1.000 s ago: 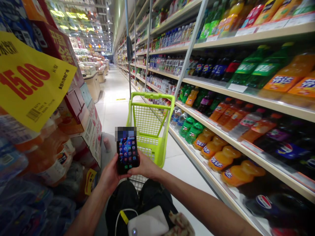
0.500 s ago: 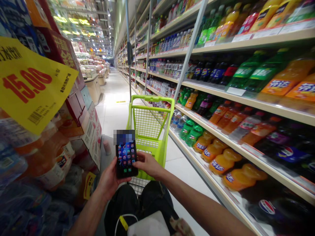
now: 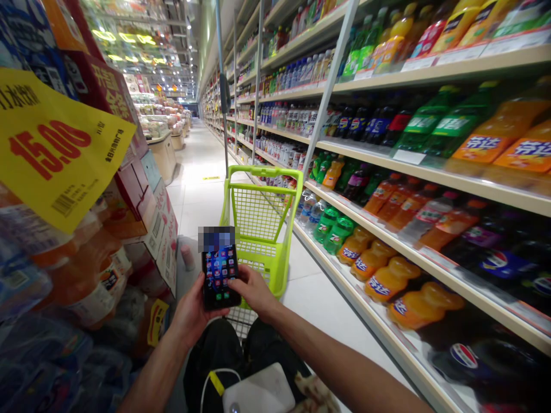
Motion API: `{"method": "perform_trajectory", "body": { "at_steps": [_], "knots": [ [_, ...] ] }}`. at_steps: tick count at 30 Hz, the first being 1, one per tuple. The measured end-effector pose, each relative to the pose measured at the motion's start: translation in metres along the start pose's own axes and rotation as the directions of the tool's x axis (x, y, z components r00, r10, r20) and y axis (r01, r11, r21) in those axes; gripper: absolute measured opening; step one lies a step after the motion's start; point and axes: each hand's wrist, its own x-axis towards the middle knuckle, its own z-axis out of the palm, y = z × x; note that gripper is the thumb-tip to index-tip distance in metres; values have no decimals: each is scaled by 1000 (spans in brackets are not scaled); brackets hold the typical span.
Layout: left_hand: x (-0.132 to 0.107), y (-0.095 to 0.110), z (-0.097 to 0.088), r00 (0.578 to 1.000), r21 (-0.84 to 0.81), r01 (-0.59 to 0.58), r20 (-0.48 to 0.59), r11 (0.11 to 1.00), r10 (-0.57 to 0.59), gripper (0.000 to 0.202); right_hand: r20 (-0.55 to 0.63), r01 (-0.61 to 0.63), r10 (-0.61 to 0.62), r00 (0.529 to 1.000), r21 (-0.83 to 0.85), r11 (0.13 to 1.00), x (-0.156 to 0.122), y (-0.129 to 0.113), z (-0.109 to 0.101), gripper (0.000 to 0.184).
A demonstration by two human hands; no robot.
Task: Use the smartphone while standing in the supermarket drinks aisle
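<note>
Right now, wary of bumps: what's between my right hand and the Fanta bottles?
Head view: from your right hand, the lime-green cart's corner, then white floor tiles, to the bottles.

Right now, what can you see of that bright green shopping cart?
The lime-green shopping cart looks plastic, with a solid top rim and mesh-grid walls. It stands upright on the pale tiled floor, beside the drinks shelves, just beyond the phone, left hand and right hand, which hide its lower part.
</note>
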Motion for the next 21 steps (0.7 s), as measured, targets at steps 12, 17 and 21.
{"method": "perform_trajectory", "body": {
  "at_steps": [12, 17, 21],
  "knots": [
    [-3, -9, -5, 999, 28, -19, 41, 999, 17, 28, -89, 25, -18, 996, 71, 997, -11, 10, 11, 22],
    [-8, -10, -5, 997, 6, 15, 70, 1000, -15, 28, -108, 18, -7, 994, 102, 995, -15, 11, 13, 19],
    [-13, -10, -4, 990, -28, 68, 124, 997, -64, 30, -112, 9, 4, 994, 117, 993, -18, 14, 14, 22]
  ]
}}
